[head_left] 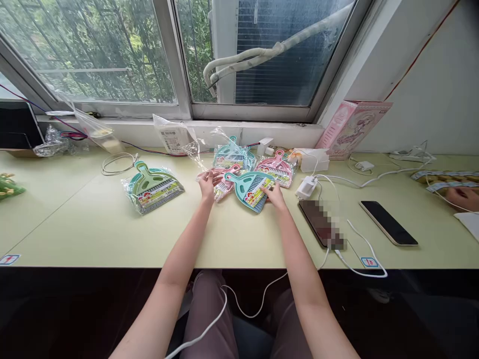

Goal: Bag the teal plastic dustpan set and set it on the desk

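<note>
My left hand (207, 182) pinches the edge of a clear plastic bag (197, 152) that rises toward the window. Just right of it lies a pink mini brush (225, 185). My right hand (274, 194) rests on the lower right corner of a teal mini dustpan (249, 187) with a printed label, lying flat on the pale green table (93, 224). Behind them sit a bagged teal dustpan set (232, 154) and a bagged pink dustpan set (278, 168).
A bagged green dustpan set (152, 188) lies to the left. Two phones (321, 222) (388, 222), a white charger (306, 188) and cables lie at the right. A pink box (352, 128) leans in the corner. Another person's hand (464, 197) shows at the far right.
</note>
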A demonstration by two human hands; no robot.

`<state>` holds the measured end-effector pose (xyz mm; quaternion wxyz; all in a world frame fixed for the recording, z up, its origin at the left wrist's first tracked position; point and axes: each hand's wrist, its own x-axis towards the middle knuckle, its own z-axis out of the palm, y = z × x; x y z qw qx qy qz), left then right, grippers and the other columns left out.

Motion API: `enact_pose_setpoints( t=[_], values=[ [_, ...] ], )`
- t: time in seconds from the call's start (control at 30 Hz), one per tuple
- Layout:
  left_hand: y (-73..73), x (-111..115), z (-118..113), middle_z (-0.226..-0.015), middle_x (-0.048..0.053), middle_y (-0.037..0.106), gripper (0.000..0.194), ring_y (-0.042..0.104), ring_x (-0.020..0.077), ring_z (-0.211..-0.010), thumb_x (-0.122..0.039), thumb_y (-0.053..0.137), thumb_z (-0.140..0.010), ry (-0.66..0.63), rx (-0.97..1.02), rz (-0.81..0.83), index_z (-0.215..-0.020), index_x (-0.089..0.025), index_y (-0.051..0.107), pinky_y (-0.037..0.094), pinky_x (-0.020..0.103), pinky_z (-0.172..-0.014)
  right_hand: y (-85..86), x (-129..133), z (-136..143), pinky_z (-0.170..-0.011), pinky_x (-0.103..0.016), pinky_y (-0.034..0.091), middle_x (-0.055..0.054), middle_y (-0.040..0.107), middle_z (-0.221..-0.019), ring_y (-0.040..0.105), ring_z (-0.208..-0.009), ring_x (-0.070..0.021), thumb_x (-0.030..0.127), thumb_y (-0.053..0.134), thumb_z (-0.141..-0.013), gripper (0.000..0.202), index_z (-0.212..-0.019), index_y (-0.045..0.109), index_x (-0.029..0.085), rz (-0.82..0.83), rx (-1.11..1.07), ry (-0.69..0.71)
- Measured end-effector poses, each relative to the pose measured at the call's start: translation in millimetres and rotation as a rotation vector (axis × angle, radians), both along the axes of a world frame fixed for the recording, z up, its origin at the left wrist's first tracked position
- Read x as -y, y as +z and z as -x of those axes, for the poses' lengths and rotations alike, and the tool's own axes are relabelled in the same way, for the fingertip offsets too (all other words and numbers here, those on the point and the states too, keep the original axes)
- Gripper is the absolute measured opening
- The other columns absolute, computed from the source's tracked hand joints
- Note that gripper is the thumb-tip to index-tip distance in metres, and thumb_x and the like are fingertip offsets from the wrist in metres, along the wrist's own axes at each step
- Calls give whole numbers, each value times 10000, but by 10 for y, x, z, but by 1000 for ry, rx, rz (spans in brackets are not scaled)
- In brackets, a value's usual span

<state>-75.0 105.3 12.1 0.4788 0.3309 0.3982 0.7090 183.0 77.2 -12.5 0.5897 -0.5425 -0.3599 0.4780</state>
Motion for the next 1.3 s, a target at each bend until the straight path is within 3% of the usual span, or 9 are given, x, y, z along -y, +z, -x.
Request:
enact_pose_setpoints(
  t=[0.17, 0.27, 0.37, 0.5, 0.6, 0.83, 1.03, 1.3],
  values=[
    [-61, 26, -126, -851, 62, 723, 469, 696, 162, -717, -302, 849, -635, -146, -30, -26, -1036, -149, 660, 550, 314, -764, 16, 4, 15, -858, -362, 562, -102, 638, -1237, 643, -1048, -222, 300, 728, -725, 778, -1416, 377, 229, 52, 130, -58],
    [-70, 46, -131, -862, 80, 729, 516, 690, 178, -740, -265, 867, -579, -224, -89, -31, -1038, -147, 664, 545, 315, -736, 93, 68, 88, -1039, -454, 437, -171, 492, -1398, 481, -1284, -284, 346, 653, -797, 730, -1440, 343, 190, -26, 480, -216],
    [-51, 87, -154, -887, 94, 733, 560, 680, 179, -723, -260, 857, -576, -316, -171, -20, -1085, -150, 650, 518, 286, -657, 200, 190, 229, -1117, -499, 309, -181, 365, -1482, 317, -1389, -304, 278, 550, -865, 604, -1433, 372, 181, -277, 896, -316],
    [12, 177, -224, -924, 94, 734, 581, 664, 158, -695, -290, 838, -610, -476, -305, -7, -1137, -157, 630, 486, 256, -617, 276, 339, 433, -1087, -437, 302, -94, 475, -1416, 375, -1337, -247, 115, 390, -914, 492, -1369, 484, 277, -585, 1360, -50],
    [43, 216, -248, -936, 87, 734, 590, 658, 145, -687, -323, 819, -646, -535, -391, -39, -1176, -166, 611, 473, 240, -603, 248, 359, 494, -1031, -425, 295, -86, 541, -1362, 420, -1277, -251, 80, 369, -917, 469, -1306, 550, 272, -619, 1552, 76],
    [29, 191, -207, -971, 86, 716, 608, 661, 131, -701, -310, 802, -667, -533, -371, -77, -1223, -186, 588, 457, 217, -591, 256, 333, 431, -934, -441, 300, -151, 540, -1340, 426, -1205, -297, 101, 352, -921, 467, -1348, 519, 191, -379, 1556, -160],
    [51, 220, -222, -988, 76, 705, 645, 659, 130, -725, -291, 795, -683, -557, -347, -90, -1272, -213, 542, 461, 213, -610, 330, 398, 489, -846, -416, 345, -169, 517, -1314, 466, -1092, -294, 79, 332, -905, 555, -1437, 436, 200, -325, 1545, -235],
    [28, 182, -194, -956, 52, 684, 634, 633, 104, -688, -279, 779, -694, -564, -321, -99, -1278, -225, 538, 450, 192, -576, 336, 367, 389, -854, -430, 365, -163, 481, -1305, 455, -1100, -304, 104, 345, -889, 520, -1358, 536, 221, -256, 1416, -412]
  ],
)
